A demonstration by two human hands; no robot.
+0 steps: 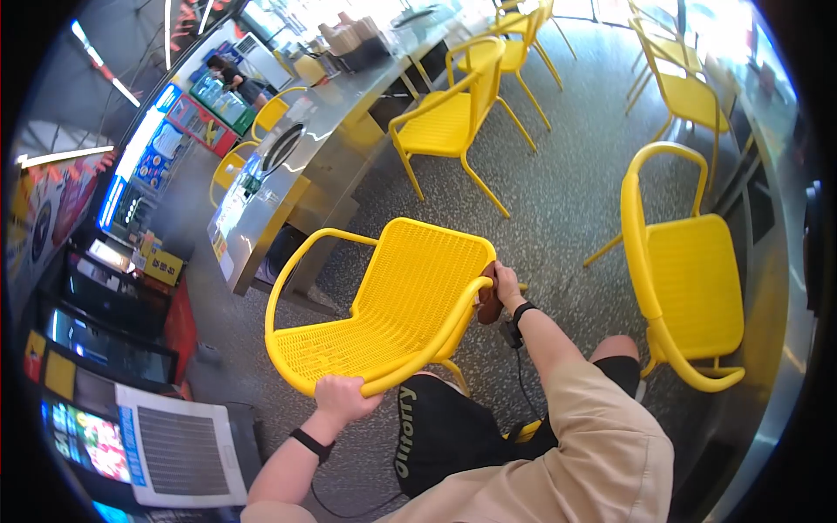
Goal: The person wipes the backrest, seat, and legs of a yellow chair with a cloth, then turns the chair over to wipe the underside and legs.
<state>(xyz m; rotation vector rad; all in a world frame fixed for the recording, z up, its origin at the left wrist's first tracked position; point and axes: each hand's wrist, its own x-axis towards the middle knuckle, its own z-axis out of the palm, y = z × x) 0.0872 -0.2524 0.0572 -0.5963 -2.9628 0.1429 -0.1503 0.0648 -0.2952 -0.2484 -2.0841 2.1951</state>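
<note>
Head view: left hand (pixel 343 398) clamps the chair (pixel 410 296) rim, fingers curled; right hand (pixel 507 277) closes on a cloth (pixel 488 305) against its back; chair stands near the table (pixel 340 131).

Only legible txt: pale lettering on black shorts (pixel 436 427), bottom centre, running vertically, approx. "outlorry", 1st letters uncertain. Yellow sign (pixel 164 264) at mid left has dark characters, too small to read. Posters & menu screens (pixel 87 440) along left edge: print blurred, unreadable.
</note>
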